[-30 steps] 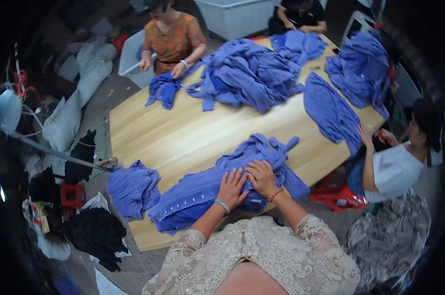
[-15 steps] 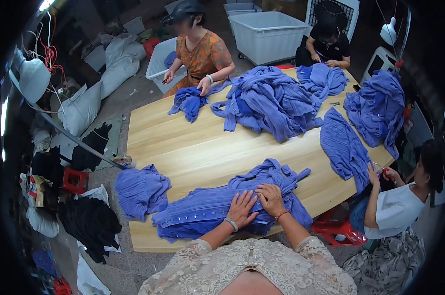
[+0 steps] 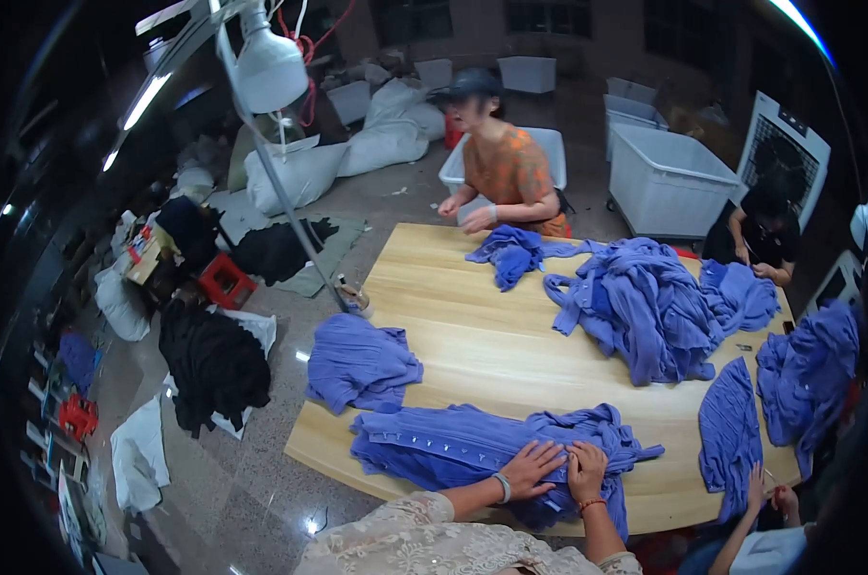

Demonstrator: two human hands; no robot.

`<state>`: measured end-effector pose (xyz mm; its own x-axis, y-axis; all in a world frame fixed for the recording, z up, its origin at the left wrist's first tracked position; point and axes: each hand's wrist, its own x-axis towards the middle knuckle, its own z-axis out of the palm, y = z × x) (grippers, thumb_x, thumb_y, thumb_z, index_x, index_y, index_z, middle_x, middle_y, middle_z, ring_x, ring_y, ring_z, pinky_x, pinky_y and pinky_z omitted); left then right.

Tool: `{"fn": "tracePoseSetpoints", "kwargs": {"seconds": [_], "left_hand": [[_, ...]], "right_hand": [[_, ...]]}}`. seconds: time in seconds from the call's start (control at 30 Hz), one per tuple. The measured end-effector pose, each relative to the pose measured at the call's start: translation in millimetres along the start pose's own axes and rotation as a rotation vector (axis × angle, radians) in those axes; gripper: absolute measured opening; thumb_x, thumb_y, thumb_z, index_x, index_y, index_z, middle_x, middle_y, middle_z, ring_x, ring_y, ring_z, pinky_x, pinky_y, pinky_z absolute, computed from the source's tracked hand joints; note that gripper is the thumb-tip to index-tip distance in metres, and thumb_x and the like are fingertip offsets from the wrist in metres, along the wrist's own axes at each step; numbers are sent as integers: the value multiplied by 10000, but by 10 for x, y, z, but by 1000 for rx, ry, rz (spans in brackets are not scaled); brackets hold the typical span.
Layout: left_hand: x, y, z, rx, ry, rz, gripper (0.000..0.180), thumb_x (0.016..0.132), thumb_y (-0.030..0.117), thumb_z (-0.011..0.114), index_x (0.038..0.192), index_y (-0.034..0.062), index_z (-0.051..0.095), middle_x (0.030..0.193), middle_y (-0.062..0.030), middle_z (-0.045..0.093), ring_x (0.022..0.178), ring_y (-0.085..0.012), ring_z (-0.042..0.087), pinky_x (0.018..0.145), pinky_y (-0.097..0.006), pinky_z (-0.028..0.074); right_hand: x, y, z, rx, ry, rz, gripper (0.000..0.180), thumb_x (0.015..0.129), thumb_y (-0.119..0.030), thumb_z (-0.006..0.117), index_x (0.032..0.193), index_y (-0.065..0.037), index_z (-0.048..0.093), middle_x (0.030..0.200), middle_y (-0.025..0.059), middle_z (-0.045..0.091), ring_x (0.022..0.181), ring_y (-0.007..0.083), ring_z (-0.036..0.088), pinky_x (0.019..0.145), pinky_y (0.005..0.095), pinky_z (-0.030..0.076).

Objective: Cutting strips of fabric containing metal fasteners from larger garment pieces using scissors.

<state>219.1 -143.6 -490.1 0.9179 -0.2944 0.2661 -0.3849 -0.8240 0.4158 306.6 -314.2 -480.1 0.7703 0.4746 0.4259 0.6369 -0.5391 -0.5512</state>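
Observation:
A blue ribbed cardigan (image 3: 424, 441), with a row of small pale fastenings down its front edge, lies lengthwise along the near side of the table (image 3: 472, 355). My left hand (image 3: 534, 470) rests flat on it, fingers stretched out. Close beside, my right hand (image 3: 585, 470) has its fingers bent and drawn together against the same cloth; the fingertips are partly hidden. Left of the cardigan sits a folded blue garment (image 3: 362, 362). Sleeves and loose folds spread out to the right of my hands.
Across the table lies a big heap of blue garments (image 3: 645, 307), with more blue garments (image 3: 808, 369) at the right. Co-workers sit or stand at the far side and right. A lamp pole (image 3: 285, 206) rises at the left edge. White bins (image 3: 669, 177) stand behind.
My view has swung left and up, so the table appears lower and farther right. My right hand's fingers have bent more. The far co-worker's hands have lifted off the cloth.

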Motion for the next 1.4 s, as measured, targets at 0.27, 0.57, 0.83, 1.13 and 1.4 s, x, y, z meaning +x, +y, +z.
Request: {"fn": "tracePoseSetpoints", "kwargs": {"seconds": [0.27, 0.57, 0.83, 1.13, 1.4], "left_hand": [[-27, -50, -144, 49, -13, -54, 658, 915, 437, 558, 1466, 126, 377, 1539, -146, 333, 1435, -326, 283, 1161, -515, 181], [-31, -61, -234, 86, 3, -58, 658, 880, 427, 607, 1428, 107, 431, 1520, -135, 373, 1402, -327, 336, 1141, -511, 223], [48, -14, -169, 78, -5, -50, 638, 872, 428, 618, 1411, 125, 459, 1505, -132, 392, 1402, -318, 339, 1150, -512, 207], [35, -27, -133, 114, -5, -42, 681, 842, 421, 640, 1409, 91, 456, 1492, -159, 405, 1404, -355, 325, 1151, -526, 197], [54, 8, -198, 125, -30, -24, 680, 852, 392, 623, 1423, 74, 433, 1496, -177, 390, 1408, -361, 317, 1154, -521, 189]], "right_hand": [[132, -117, -35, 50, -49, 6, 178, 866, -167, 612, 1018, -147, 702, 1101, 55, 659, 1094, 273, 575, 990, 436, 377], [145, -129, 14, 66, -51, -9, 189, 869, -181, 604, 1030, -145, 697, 1122, 54, 658, 1109, 262, 572, 992, 440, 377], [50, 11, 18, 54, -2, -2, 188, 891, -222, 608, 1030, -150, 712, 1147, 40, 657, 1150, 233, 558, 1000, 419, 372], [48, 22, 60, 122, -36, 45, 227, 898, -274, 593, 1038, -139, 708, 1172, 33, 644, 1171, 216, 545, 1038, 416, 346], [32, 7, 58, 129, -29, 61, 228, 907, -284, 580, 1044, -142, 694, 1172, 36, 637, 1179, 216, 540, 1037, 415, 339]]}}
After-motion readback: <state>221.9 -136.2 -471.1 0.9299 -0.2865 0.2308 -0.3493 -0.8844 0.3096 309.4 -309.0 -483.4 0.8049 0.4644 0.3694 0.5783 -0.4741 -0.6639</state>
